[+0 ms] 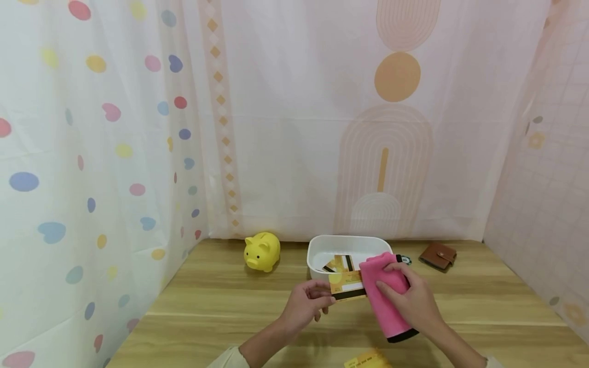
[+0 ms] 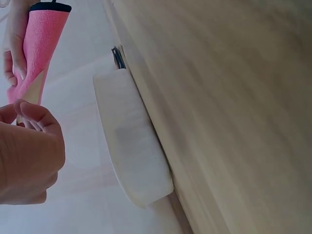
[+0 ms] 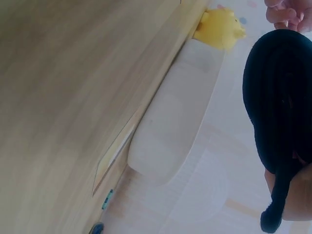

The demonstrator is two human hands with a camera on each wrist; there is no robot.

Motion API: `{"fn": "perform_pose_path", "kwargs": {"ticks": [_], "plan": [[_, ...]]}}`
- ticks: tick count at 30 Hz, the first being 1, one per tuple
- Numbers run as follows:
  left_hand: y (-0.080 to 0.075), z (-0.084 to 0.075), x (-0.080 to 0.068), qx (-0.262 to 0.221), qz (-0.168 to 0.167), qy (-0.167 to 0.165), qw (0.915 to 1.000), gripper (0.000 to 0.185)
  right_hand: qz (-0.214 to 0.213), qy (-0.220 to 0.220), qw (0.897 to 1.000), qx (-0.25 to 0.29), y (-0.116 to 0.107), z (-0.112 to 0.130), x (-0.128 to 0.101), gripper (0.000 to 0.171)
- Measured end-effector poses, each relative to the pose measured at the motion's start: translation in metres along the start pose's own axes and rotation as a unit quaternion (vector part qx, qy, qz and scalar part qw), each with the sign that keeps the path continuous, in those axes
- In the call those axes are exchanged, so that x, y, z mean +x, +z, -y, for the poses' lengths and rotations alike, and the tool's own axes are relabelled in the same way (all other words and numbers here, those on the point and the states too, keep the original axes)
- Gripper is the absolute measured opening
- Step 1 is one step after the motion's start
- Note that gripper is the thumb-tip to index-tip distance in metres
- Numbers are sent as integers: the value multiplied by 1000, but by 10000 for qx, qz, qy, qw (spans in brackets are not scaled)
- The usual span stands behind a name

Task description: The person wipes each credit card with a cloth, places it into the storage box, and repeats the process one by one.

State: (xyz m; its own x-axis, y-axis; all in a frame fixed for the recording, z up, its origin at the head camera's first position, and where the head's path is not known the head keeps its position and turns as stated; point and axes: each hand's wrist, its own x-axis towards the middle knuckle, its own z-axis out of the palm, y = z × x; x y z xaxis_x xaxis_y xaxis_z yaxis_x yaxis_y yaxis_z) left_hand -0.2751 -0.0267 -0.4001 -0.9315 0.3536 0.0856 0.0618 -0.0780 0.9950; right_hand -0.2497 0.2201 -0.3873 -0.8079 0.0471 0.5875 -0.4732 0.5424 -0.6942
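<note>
My left hand (image 1: pixel 303 306) pinches the left edge of a yellow-orange card (image 1: pixel 346 287) with a black magnetic stripe. In my right hand (image 1: pixel 414 296) is a folded pink cloth (image 1: pixel 384 301) with black edging, gripped between thumb and fingers and lying against the card's right end. The left wrist view shows the card's tip meeting the pink cloth (image 2: pixel 44 44) in front of my left hand (image 2: pixel 29 151). In the right wrist view the cloth's black edge (image 3: pixel 278 97) covers most of the right hand. Both hands are held above the table.
Just beyond the hands stands a white bin (image 1: pixel 317 250) with several similar cards (image 1: pixel 342 263) inside. A yellow piggy bank (image 1: pixel 262 252) is at the left, a brown wallet (image 1: pixel 438 256) at the right. Another yellow card (image 1: pixel 368 359) lies near the front edge of the wooden table (image 1: pixel 207 306).
</note>
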Motion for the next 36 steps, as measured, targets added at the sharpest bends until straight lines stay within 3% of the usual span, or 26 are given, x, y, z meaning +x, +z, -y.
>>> {"fn": "perform_pose_path", "kwargs": {"ticks": [10,23,36], "plan": [[-4,-2,11,-698,-504,-379,9956,29,-156,16,9998,-78,-6,3,-3,28],[-10,-1,29,-1618,-756,-753,9810,33,-85,-30,9998,151,-8,12,-6,27],[-6,7,48,-1852,-1085,-661,9745,24,-111,-6,9999,68,-8,9,-8,29]]}}
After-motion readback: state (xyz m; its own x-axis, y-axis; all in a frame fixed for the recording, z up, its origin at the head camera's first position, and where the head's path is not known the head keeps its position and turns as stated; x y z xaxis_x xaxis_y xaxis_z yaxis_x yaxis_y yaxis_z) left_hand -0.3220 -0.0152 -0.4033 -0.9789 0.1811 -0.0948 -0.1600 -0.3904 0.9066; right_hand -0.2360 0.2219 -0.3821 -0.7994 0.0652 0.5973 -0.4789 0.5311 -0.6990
